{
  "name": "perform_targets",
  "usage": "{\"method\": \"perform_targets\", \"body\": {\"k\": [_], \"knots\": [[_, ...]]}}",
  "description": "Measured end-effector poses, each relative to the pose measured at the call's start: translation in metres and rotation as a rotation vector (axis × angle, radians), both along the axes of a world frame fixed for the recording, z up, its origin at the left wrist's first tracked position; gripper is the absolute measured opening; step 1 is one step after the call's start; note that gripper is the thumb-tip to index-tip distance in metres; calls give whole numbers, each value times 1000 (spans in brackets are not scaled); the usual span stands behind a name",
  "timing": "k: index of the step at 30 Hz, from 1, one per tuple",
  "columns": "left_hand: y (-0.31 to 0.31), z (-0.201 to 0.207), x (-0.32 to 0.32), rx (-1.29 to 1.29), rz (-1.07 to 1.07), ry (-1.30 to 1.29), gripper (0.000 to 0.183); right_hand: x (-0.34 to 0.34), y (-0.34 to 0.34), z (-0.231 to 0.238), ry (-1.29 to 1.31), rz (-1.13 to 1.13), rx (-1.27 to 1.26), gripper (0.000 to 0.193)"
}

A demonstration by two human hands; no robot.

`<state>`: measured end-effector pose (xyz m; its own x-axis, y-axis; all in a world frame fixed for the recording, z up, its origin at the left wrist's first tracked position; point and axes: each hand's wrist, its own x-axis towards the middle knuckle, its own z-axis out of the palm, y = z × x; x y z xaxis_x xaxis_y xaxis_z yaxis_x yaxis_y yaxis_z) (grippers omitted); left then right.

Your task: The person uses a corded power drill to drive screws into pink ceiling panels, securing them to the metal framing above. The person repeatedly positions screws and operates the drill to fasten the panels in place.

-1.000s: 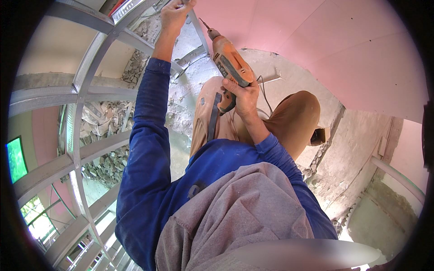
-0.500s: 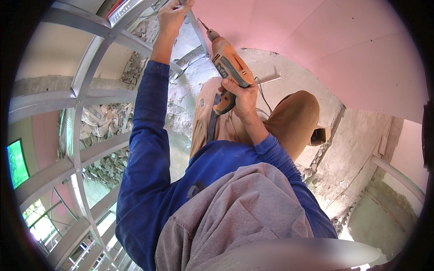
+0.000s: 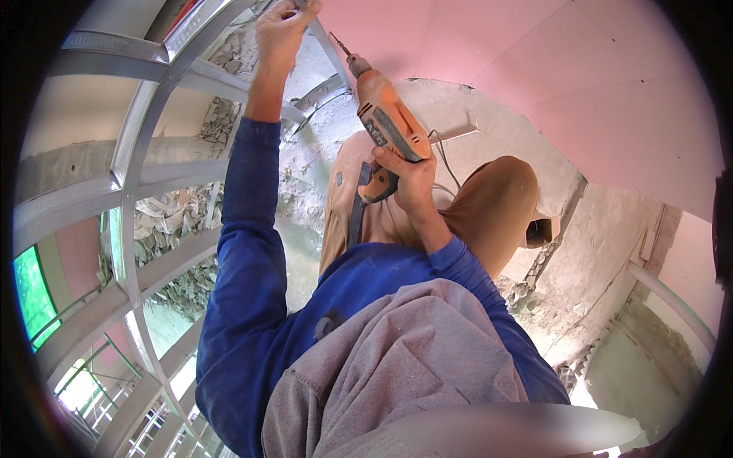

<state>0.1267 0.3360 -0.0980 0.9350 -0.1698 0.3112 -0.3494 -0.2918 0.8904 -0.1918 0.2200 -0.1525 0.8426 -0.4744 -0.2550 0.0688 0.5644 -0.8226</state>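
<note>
My right hand [image 3: 413,177] is wrapped around the grip of an orange and black power drill [image 3: 392,120]. A long thin bit [image 3: 340,43] sticks out of its chuck, aimed up and left beside the pink board, and its tip looks free of any surface. At the top edge of the view my left hand [image 3: 279,40] is raised next to the metal framing, fingers pinched together. Some small greyish thing shows at those fingertips, but the picture's edge cuts it off and I cannot tell what it is.
Curved metal framing [image 3: 128,172] runs down the left, with rubble [image 3: 175,221] behind it. A large pink board [image 3: 580,91] spans the upper right. The drill's cord [image 3: 440,149] trails near my bent knees [image 3: 500,191]. Rough, broken concrete [image 3: 588,259] lies at right.
The framing and my left hand sit slightly lower and farther left in the view. The drill has turned a little in my right hand, showing more of its side. Both grips stay the same.
</note>
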Motion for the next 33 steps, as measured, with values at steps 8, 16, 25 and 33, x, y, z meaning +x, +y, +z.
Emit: {"method": "perform_targets", "body": {"k": [8, 16, 25, 33], "knots": [[0, 0, 0, -80, -38, 97, 46, 1, 0, -12, -1, -12, -23, 40], [-1, 5, -5, -44, -34, 7, 46, 1, -1, -6, 8, 19, -23, 51], [1, 7, -6, -24, -53, 10, 45, 9, -1, -4, -36, 13, -85, 65], [-3, 12, -7, -73, -61, 55, 35, 10, -2, 5, 7, 30, -148, 70]]}}
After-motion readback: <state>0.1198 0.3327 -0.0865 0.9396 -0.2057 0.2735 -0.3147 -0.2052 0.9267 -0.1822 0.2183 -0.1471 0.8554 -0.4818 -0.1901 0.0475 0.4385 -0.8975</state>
